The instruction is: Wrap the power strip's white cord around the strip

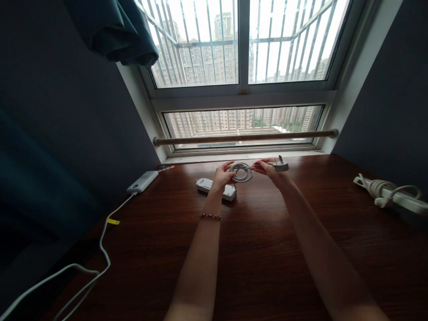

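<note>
My left hand (222,176) is closed on a coiled grey-white power cord (241,172), its loops held above the table. My right hand (266,168) pinches the cord's free end near the plug (281,166), whose prongs point upward. A short stretch of cord runs between the two hands. Beneath and behind my left wrist lies a white power strip (228,191) on the dark wooden table (254,249); my forearm covers its middle. The cord's other end drops to the strip's right side.
At the left edge sits another white power strip (143,182) with its white cable (104,232) trailing toward me, a yellow tag (113,221) beside it. On the right lies a white strip with its cord wound round it (384,191). A window with a horizontal bar (247,138) stands behind the table.
</note>
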The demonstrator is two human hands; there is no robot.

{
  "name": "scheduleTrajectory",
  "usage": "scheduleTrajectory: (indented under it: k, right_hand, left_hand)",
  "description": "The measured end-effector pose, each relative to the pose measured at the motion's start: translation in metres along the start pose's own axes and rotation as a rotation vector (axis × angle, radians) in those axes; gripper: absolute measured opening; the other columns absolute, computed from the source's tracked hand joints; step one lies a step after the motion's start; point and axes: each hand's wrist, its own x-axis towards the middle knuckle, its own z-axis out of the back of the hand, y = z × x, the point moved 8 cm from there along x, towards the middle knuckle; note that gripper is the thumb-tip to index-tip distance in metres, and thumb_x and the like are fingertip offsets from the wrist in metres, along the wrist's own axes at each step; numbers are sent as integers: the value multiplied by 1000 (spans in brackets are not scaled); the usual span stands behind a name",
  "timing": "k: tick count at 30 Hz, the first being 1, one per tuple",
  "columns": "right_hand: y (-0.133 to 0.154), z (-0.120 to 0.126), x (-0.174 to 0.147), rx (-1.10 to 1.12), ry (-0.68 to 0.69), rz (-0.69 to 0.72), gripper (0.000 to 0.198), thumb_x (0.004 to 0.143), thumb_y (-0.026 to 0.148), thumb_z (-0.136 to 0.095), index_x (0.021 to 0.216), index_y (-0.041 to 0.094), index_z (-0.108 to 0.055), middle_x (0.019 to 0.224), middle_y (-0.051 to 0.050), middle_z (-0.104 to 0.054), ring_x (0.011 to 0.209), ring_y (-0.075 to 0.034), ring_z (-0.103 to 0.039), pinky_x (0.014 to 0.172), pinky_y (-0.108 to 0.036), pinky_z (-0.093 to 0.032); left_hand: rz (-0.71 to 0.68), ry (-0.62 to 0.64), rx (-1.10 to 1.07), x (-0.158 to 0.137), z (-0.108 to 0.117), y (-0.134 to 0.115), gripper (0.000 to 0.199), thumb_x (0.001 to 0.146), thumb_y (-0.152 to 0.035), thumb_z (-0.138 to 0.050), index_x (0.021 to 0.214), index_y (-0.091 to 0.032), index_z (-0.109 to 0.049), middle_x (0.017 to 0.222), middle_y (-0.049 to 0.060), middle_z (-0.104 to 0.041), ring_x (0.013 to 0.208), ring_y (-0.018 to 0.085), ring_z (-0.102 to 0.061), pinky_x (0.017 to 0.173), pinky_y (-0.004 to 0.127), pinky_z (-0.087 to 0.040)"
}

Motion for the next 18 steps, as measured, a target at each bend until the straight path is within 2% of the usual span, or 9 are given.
scheduleTrajectory:
  k: [5,11,15,18]
  right_hand:
    - [-18,-4,7,-130,-28,50,14,75,21,-64,63,14,-62,66,-7,-69,64,-19,-70,69,-31,-59]
    - [-16,-6,6,-440,-35,158,14,76,27,-60,67,17,-66,65,-6,-70,73,-23,-70,66,-28,-57]
    - [-11,-9,1,-563,-24,190,14,74,26,-61,65,17,-67,67,-8,-71,77,-26,-70,66,-28,-55]
    - [-10,-8,0,-527,-55,175,16,76,26,-58,67,16,-66,67,-8,-71,69,-24,-70,64,-29,-56]
  left_hand:
    - [-32,47,-37,-1,-9,-7,65,61,-9,-66,123,-19,-50,127,12,-54,66,14,-63,49,23,-52]
    - [-27,13,-11,0,-12,-7,67,62,-10,-67,125,-19,-48,126,13,-54,64,12,-61,48,21,-49]
    - [3,3,-14,0,-12,-8,55,72,-19,-65,124,-19,-46,125,12,-55,57,9,-58,46,20,-47]
    - [102,-83,-15,3,-5,0,43,82,-32,-56,123,-21,-46,115,11,-60,49,8,-56,47,23,-48]
